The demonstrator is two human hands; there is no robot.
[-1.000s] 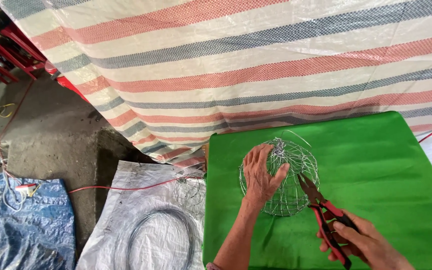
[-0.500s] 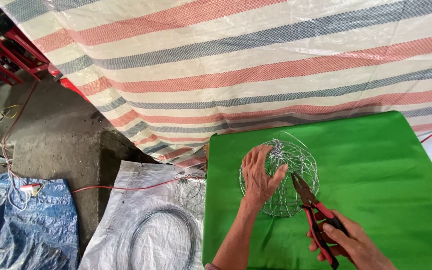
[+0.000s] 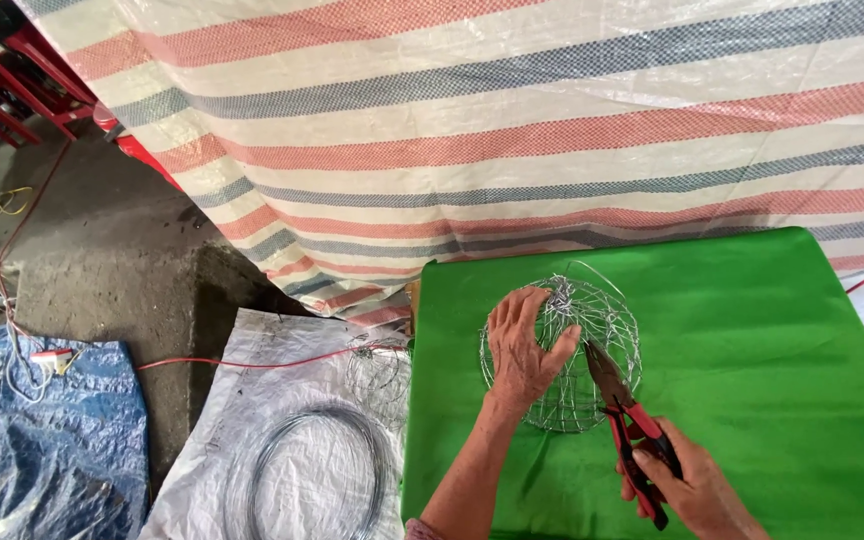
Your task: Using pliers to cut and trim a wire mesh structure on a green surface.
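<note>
Green cloth covered the table (image 3: 752, 330) at the near right of the head view, and a round cage of thin wire mesh (image 3: 607, 330) sat on it toward the left-centre.

Left hand (image 3: 522, 350): laid flat over the left side of the wire cage, fingers spread wide and curled onto the strands. Judged as a steadying hold, pressing the light frame down so it would not roll or spring on the cloth.

Right hand (image 3: 687, 485): wrapped closed around the red handles of a pair of pliers (image 3: 627, 420), near edge of the table. Dark nose of the pliers pointed up and away into the lower right of the cage, touching or just at the mesh; whether the nose gripped a strand could not be told. Tool came in from the side opposite the holding hand, which kept the fingers out of its way.

On the ground to the left: a white sack (image 3: 252, 400) with a coil of wire (image 3: 317, 470) lying on it, near the table's edge. A blue tarp (image 3: 42, 440) lay further left. A striped sheet (image 3: 512, 130) hung behind the table, far side.
</note>
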